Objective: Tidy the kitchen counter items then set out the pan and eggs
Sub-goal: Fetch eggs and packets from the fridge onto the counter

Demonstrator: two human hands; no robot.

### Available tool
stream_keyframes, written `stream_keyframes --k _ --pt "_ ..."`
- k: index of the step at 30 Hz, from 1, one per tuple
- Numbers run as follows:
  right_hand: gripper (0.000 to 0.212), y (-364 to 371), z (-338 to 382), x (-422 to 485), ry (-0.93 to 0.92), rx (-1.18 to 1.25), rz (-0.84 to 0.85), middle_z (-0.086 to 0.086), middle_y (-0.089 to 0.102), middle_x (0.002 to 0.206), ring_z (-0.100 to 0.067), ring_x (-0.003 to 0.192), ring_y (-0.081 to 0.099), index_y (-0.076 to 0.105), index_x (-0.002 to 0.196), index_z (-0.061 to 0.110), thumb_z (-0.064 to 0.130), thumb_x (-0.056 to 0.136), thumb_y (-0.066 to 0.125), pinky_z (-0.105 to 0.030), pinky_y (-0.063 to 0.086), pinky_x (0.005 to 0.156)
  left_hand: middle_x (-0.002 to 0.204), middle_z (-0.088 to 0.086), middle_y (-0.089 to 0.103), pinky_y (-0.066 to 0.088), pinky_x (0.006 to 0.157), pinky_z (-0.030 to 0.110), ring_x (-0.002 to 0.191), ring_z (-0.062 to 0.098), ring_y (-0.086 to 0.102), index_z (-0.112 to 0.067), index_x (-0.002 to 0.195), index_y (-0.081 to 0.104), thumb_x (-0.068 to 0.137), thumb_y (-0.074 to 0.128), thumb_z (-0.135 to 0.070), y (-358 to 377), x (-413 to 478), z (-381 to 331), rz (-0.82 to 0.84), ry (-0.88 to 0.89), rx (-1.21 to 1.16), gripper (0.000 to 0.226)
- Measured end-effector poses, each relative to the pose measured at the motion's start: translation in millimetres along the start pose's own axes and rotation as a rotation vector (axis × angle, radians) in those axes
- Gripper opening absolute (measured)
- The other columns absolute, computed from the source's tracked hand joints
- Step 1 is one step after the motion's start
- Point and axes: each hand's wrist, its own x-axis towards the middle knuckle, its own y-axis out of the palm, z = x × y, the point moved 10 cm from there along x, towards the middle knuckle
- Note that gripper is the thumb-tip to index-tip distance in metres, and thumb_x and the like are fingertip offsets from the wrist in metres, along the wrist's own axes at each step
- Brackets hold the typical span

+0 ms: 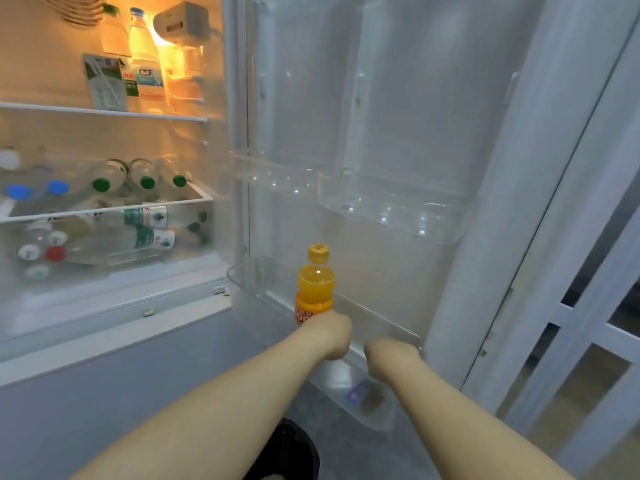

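Starting far left of your grip, the open fridge (114, 303) shows a lit shelf (104, 110) with a carton and bottles standing on it. Below that are clear drawers (104, 209) packed with bottles lying on their sides, caps toward you. The fridge's lower front edge slants down toward your left forearm.

Your left hand (329, 332) is stretched out ahead, its back toward you, with the fingers wrapped round the lower, labelled part of the orange juice bottle (316, 282). The bottle stands upright with its long axis vertical and its yellow cap (318, 252) pointing up; most of its body rises above your fist. It is at the clear door shelf (263, 275), whose rim runs from up-left of the grip down to the right, past both hands. Your hand hides the base, so you cannot tell whether the bottle rests in the shelf.

Straight above the grip is the plain inner wall of the door. The upper door bins (398, 216) hang well above and to the right. Just right of the grip, apart from it, your right hand (391, 355) bends down at the wrist by the shelf rim; its fingers are hidden, so you cannot tell whether it grips anything. Below it a lower door bin (384, 417) holds a small purple item (358, 393). Further right, the door's outer edge (485, 237) and a white panelled door (606, 306) bound the room.
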Motion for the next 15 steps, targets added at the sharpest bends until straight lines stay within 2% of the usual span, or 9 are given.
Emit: stream_keyframes --k 3,7,10,15 --pt "0.039 3 -4 2 -0.009 -0.049 0.022 -0.006 0.048 0.14 -0.027 0.128 0.046 0.048 0.134 0.014 0.015 0.096 0.041 -0.036 0.039 0.1 0.13 0.019 0.054 0.044 0.093 0.035 0.116 0.034 0.053 0.005 0.125 0.051 0.095 0.04 -0.004 12 14 -2 0.142 -0.011 0.135 0.033" --pt "0.04 8 -7 2 -0.002 -0.012 0.089 -0.003 0.047 0.142 -0.024 0.13 0.044 0.048 0.134 0.016 0.022 0.095 0.041 -0.033 0.034 0.105 0.144 0.015 0.041 0.036 0.102 0.035 0.129 0.032 0.042 -0.001 0.14 0.039 0.098 0.042 -0.008 26 25 -7 0.297 -0.007 0.171 0.043" --pt "0.042 8 -4 1 -0.023 0.009 0.097 -0.001 0.044 0.145 -0.023 0.133 0.041 0.046 0.137 0.017 0.024 0.096 0.043 -0.033 0.033 0.108 0.146 0.014 0.038 0.036 0.101 0.036 0.13 0.032 0.04 -0.003 0.142 0.035 0.098 0.043 -0.013 40 27 -12 0.417 0.013 0.162 0.047" --pt "0.04 5 -1 -2 -0.045 0.006 0.081 -0.003 0.045 0.144 -0.025 0.132 0.041 0.045 0.137 0.015 0.016 0.097 0.039 -0.036 0.034 0.104 0.151 0.013 0.029 0.035 0.103 0.037 0.134 0.032 0.035 -0.006 0.147 0.024 0.098 0.042 -0.013 45 31 -15 0.408 -0.008 0.146 0.053"
